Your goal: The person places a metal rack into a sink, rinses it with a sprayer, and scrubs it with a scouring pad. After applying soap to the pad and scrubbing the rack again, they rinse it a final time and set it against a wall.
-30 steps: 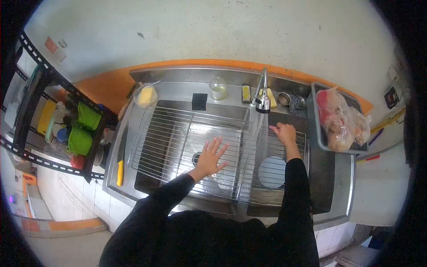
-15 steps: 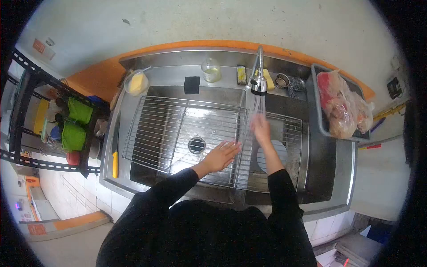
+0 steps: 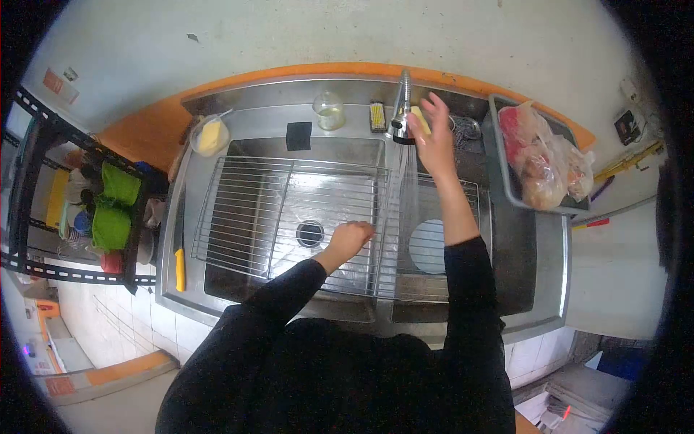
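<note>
My right hand is raised with its fingers apart, its thumb beside the head of the metal faucet; whether they touch is unclear. Water streams down from the faucet onto a wire rack laid across the double sink. Over the rack, right of the drain, my left hand has its fingers curled in, with nothing visible in them. Beneath the rack, in the right basin, lies a round pale disc.
Along the back ledge are a bowl with a yellow block, a black cloth, a glass jar and a yellow sponge. A yellow-handled knife lies left. At right, a grey tub holds bagged food.
My right hand has moved up from the water stream to beside the faucet head. My left hand, flat with fingers stretched before, has curled its fingers. The view has shifted slightly.
</note>
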A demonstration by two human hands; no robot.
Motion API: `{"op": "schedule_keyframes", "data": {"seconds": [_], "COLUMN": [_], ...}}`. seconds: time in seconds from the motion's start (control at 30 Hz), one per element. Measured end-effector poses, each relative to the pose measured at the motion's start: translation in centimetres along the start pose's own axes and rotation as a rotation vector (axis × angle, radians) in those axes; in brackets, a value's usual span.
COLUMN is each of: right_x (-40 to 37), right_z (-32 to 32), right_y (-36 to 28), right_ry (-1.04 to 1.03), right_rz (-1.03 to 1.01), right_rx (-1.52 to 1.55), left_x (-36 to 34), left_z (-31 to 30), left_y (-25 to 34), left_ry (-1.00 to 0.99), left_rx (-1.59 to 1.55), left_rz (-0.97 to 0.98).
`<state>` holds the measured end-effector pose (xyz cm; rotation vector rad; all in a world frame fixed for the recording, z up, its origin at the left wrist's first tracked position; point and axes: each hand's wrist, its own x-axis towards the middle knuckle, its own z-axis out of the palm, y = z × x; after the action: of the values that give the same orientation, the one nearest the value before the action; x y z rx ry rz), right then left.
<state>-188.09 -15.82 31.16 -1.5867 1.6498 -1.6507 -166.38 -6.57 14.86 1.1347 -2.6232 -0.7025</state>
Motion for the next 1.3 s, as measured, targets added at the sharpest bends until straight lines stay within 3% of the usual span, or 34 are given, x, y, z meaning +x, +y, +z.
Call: {"op": "schedule_keyframes", "data": {"seconds": [0.13, 0.23, 0.4, 0.5, 0.57, 0.67, 1.1, 1.2, 1.3], "right_x": [2.1, 1.3, 0.6, 0.5, 0.4, 0.5, 0.4, 0.5, 0.5], "right_z": [4.2, 8.4, 9.3, 8.7, 7.9, 7.5, 10.6, 11.0, 10.5], "right_y": [-1.8, -0.8, -0.4, -0.6, -0.4, 1.7, 0.3, 0.7, 1.2], "right_ry": [-0.22, -0.008, 0.033, 0.007, -0.021, 0.044, 0.139, 0.155, 0.119], "right_rz": [0.23, 0.157, 0.057, 0.042, 0.049, -0.115, -0.034, -0.078, -0.076], "right_rx": [-0.315, -0.11, -0.068, -0.072, -0.093, -0.208, -0.148, -0.158, -0.188], "left_x": [-0.2, 0.1, 0.8, 1.0, 0.9, 0.8, 1.0, 0.8, 1.5], "left_z": [0.3, -0.1, 0.2, 0.0, -0.1, 0.2, -0.2, -0.5, -1.4], "left_y": [-0.8, -0.6, 0.5, 0.1, -0.1, -1.0, -1.2, -0.7, 0.6], "left_ry": [0.104, 0.111, 0.189, 0.093, 0.082, 0.089, 0.076, 0.249, 0.284], "left_rx": [-0.215, -0.254, -0.267, -0.298, -0.302, -0.36, -0.382, -0.276, -0.302], "left_rz": [0.023, -0.01, -0.115, -0.144, -0.103, -0.046, -0.015, 0.07, -0.172]}}
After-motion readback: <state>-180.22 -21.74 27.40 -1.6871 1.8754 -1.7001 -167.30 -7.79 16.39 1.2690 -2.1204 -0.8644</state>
